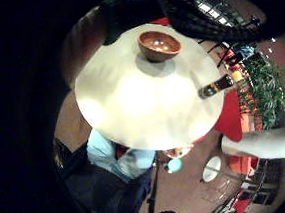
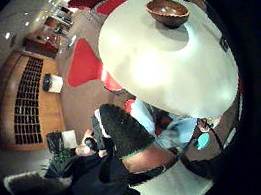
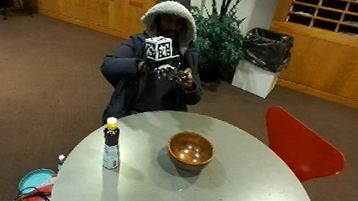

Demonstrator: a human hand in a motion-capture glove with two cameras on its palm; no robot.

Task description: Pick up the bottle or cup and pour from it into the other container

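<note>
A dark bottle with a yellow cap stands upright near the left edge of the round grey table. A brown wooden bowl sits to its right, near the table's middle. My gloved right hand is raised at chest height behind the table, well above and away from both, holding nothing. The bare hand is close beside it. In the little finger side palm view the bowl and the bottle show far off on the table. The thumb side palm view shows the bowl and a gloved finger.
A red chair stands at the table's right side. Behind the person are a plant and a bin with a black bag. A teal object lies on the floor by the table's left edge.
</note>
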